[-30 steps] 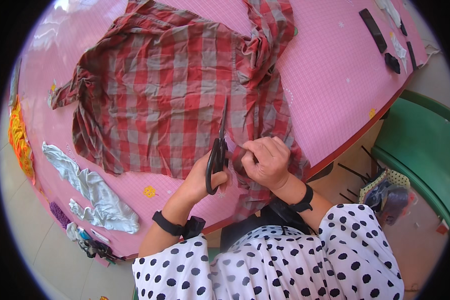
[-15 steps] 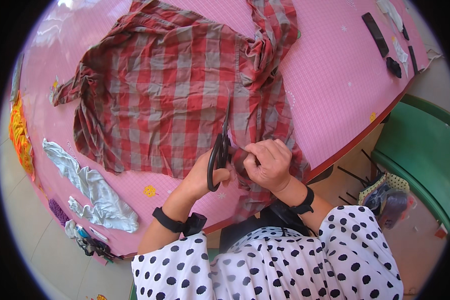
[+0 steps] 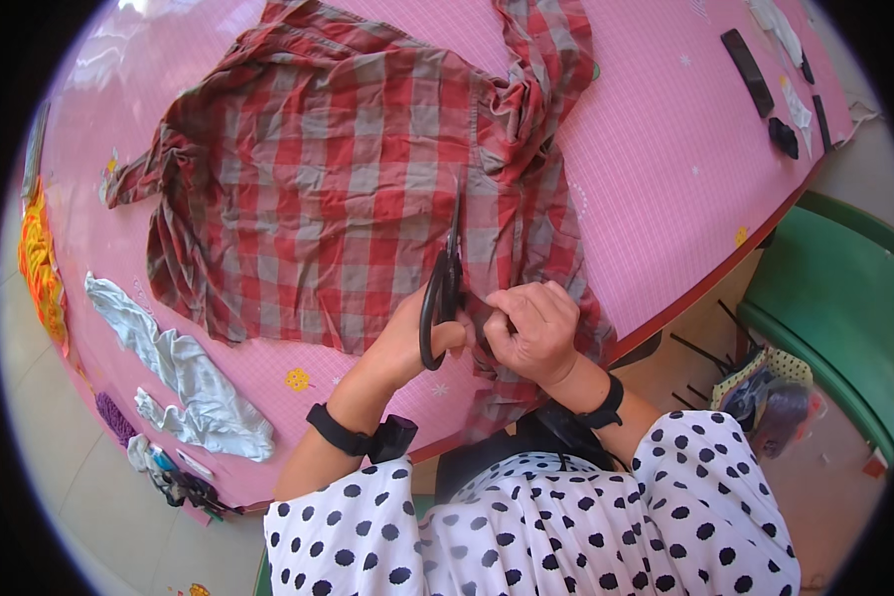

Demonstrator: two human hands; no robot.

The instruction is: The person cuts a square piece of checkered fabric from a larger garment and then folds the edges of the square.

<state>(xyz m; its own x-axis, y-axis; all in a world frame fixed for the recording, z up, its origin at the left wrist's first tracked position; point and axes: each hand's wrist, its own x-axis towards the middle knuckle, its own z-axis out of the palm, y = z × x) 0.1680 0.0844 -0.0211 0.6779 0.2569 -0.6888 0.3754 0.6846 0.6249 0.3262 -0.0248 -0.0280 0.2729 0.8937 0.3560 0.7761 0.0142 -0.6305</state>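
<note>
A red and grey checked shirt [image 3: 298,199] lies spread and wrinkled over the table, its front edge hanging toward my lap. My left hand [image 3: 407,343] is closed round the handles of black scissors [image 3: 450,268]. Their blades point away from me, along a slit in the shirt's lower right part; how far apart the blades are is hard to make out. Just right of the scissors, my right hand [image 3: 538,326] is curled in a pinch on the shirt's cloth beside the slit. The fingertips are partly hidden.
The pink patterned table [image 3: 656,179] curves around me. On its left lie a pale blue cloth [image 3: 194,387], an orange cloth [image 3: 40,263] and a purple item [image 3: 115,419]. A black bar [image 3: 747,72] lies far right. Beside the table's right edge stands a green chair [image 3: 824,288].
My left hand and the scissors have shifted slightly forward along the slit. My right hand keeps nearly the same place and pinch.
</note>
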